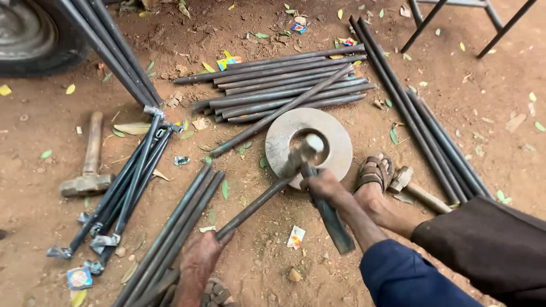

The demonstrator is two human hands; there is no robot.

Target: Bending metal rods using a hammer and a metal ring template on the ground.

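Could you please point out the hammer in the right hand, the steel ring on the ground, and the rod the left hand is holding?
Hammer (pixel 307 152): head view, on its metal head.
Steel ring (pixel 338 139): head view, on the flat right side.
Rod (pixel 256 204): head view, mid-length, ahead of the left hand.

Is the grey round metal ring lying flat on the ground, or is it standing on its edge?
Lying flat. The grey round metal ring shows its whole broad face and centre hole from above, resting on the red dirt ground.
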